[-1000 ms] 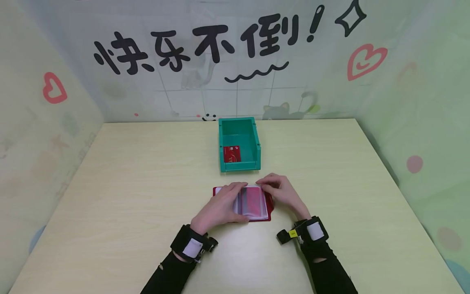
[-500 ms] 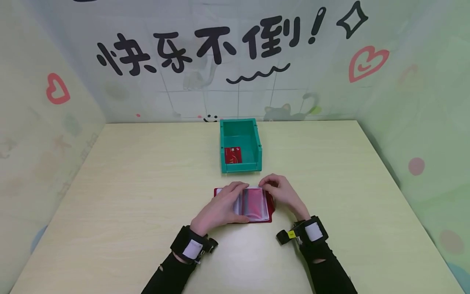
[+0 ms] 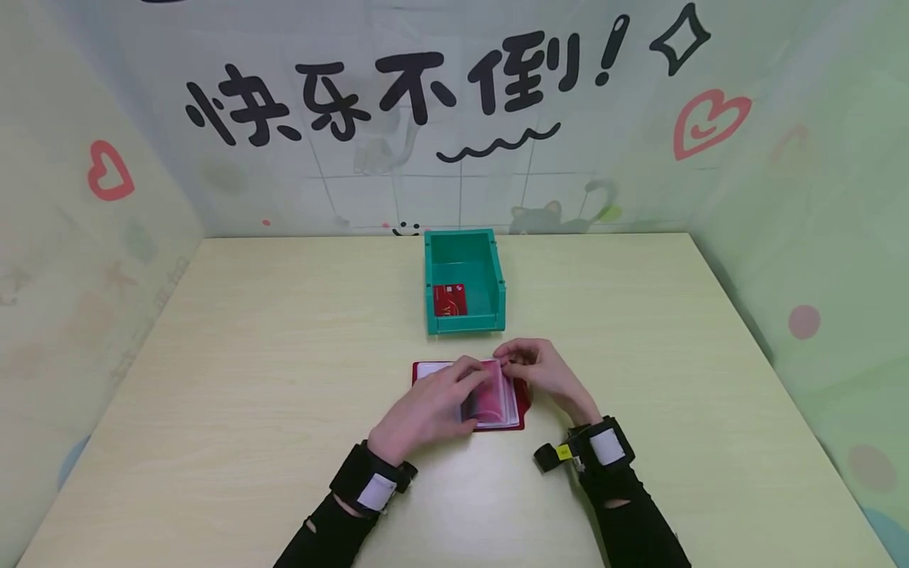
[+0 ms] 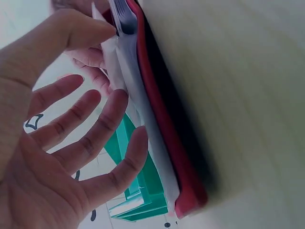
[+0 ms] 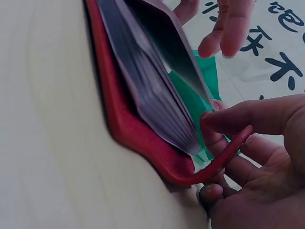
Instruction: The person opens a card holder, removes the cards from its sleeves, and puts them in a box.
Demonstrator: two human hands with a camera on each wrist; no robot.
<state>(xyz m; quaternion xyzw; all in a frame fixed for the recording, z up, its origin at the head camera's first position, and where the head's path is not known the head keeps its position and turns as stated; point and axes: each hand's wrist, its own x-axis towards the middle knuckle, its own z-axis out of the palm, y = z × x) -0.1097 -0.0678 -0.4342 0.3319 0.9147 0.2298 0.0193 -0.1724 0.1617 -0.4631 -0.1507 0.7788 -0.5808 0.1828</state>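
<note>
Teal bin with red card beyond red wallet, right grip tight on page, left grip wide

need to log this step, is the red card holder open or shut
Open: the red card holder lies with its sleeves uncovered, and the right hand pinches one raised from the stack in the right wrist view.

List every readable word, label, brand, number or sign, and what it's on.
"快乐不倒!": black lettering on the back wall.
Too small or blurred to read: print on the red card in the green bin; yellow tag on the right wrist strap.
Characters cut off at the right wrist view's edge: unclear.
Red card holder: none I can make out.
</note>
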